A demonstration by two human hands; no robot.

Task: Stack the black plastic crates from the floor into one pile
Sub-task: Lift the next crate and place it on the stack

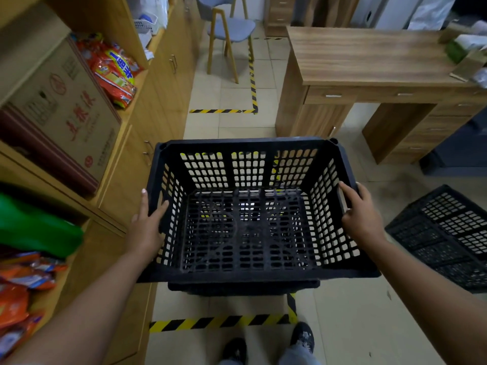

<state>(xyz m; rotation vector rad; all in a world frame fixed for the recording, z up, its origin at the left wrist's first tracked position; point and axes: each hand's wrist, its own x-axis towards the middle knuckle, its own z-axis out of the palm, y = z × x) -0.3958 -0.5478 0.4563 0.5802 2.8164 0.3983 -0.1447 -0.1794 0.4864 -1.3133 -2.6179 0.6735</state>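
Observation:
A black perforated plastic crate [250, 159] fills the centre of the view, open side up. The rim of another black crate [243, 287] shows just below its near edge, and the top crate appears nested on it. My left hand [147, 227] presses flat against the crate's left wall, fingers spread over the rim. My right hand [359, 210] grips the right rim at the handle slot. A further black crate [448, 235] lies on the floor at the right, apart from the pile.
Wooden shelving [126, 122] with a cardboard box [66, 109] and snack bags [116, 69] lines the left. A wooden desk [369, 64] stands at the right rear, a chair [229, 30] behind. Yellow-black floor tape [221, 322] runs in front of my feet [301, 335].

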